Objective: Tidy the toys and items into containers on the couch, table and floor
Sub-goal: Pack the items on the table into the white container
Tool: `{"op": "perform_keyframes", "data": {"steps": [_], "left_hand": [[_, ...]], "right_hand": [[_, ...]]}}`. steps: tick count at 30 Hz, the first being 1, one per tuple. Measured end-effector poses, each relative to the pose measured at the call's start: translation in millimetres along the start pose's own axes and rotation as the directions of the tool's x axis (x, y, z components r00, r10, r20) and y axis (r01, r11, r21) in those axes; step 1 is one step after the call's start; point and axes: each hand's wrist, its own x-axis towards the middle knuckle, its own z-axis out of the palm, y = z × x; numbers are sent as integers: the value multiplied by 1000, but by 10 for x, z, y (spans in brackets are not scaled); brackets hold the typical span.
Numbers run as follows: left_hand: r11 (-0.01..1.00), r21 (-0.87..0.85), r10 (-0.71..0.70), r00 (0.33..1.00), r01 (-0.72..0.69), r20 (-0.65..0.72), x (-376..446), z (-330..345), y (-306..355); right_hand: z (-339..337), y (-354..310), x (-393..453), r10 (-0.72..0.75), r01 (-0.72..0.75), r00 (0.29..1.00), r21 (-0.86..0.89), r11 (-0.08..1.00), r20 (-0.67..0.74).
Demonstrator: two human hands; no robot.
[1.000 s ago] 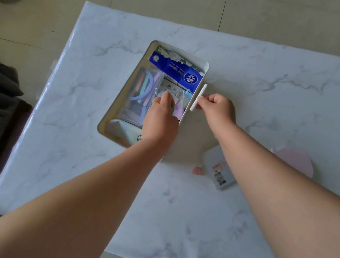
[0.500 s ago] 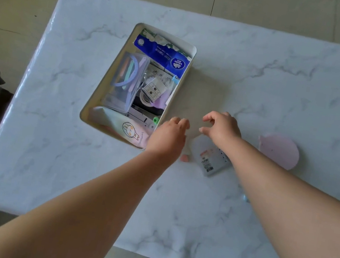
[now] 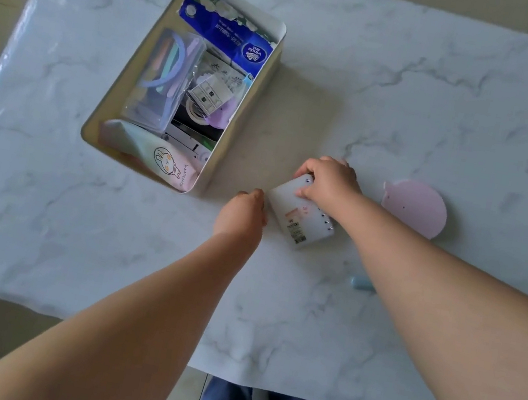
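Gripping the small spiral notebook (image 3: 300, 218) with your right hand (image 3: 327, 181), left hand (image 3: 244, 212) curled beside it, contents unseen, you next needed to lift it left into the white bin (image 3: 226, 144).

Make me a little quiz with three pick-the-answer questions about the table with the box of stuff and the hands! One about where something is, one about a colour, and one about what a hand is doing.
1. Where is the round pink thing?
A. inside the box
B. on the table, right of the right hand
C. on the floor

2. What colour is the tissue pack at the far end of the box?
A. blue
B. red
C. yellow

3. What is the right hand doing?
A. lying flat on the table
B. reaching into the box
C. gripping the small white notebook

Answers:
1. B, it lies on the marble table just past the right hand, outside the box.
2. A, its wrapper is deep blue with a white logo.
3. C, the fingers are curled over the notebook's top end, while the left hand is beside its near edge.
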Motion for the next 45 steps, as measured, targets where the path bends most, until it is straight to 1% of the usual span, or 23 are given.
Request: {"op": "perform_keyframes", "data": {"steps": [3,5,7,9,12,15,17,19,22,23,25,27,29,31,33,36,38,41,43,45], "left_hand": [[1000,-10,-1,1000,0,-23,1,-69,54],[999,-39,-6,998,3,-60,-2,-169,107],[996,-83,11,990,-23,-141,9,-352,157],[991,-119,30,968,-61,-249,18,-591,197],[979,-190,0,928,-77,-374,48,-952,170],[978,-208,-82,867,-25,-492,145,-1226,33],[982,-184,-128,843,36,-523,247,-1342,-100],[983,-143,-168,861,112,-481,333,-1416,-224],[977,-16,-200,879,214,-432,402,-1453,-377],[973,-1,-210,875,232,-436,407,-1465,-416],[973,-9,-213,875,232,-436,398,-1478,-426],[983,-10,-169,889,182,-425,388,-1472,-421],[995,2,-87,905,97,-416,371,-1443,-389],[1000,19,4,906,5,-423,358,-1384,-324],[997,20,76,903,-74,-422,337,-1306,-212],[986,14,156,909,-163,-387,309,-1117,-17],[978,16,203,925,-210,-322,294,-942,80],[971,13,238,954,-240,-183,260,-659,163],[973,23,231,968,-230,-98,229,-481,199],[975,45,220,974,-218,-46,209,-323,257]], "right_hand": [[-106,17,-28,15,-24,999,218,976,45],[-182,-4,-23,24,-30,999,270,962,26],[-292,-104,14,62,-43,997,309,950,-54],[-416,-251,61,104,-49,984,339,939,-147],[-609,-494,145,159,-31,953,438,898,-259],[-781,-753,261,211,8,925,572,820,-316],[-853,-939,354,218,44,914,618,785,-343],[-874,-1122,463,211,73,914,652,755,-347],[-831,-1338,653,173,111,927,685,720,-332],[-798,-1376,716,159,116,931,678,726,-330],[-751,-1365,801,161,91,927,619,780,-339],[-700,-1287,820,206,39,910,568,822,-360],[-630,-1152,796,243,25,889,572,820,-388],[-564,-977,744,279,14,872,590,807,-403],[-507,-762,687,288,-8,875,584,812,-389],[-457,-422,572,279,-63,895,522,851,-348],[-418,-216,481,277,-86,902,491,867,-332],[-337,59,338,258,-113,919,426,898,-299],[-255,219,246,245,-140,938,380,914,-244],[-168,345,163,214,-143,961,350,926,-175]]}}
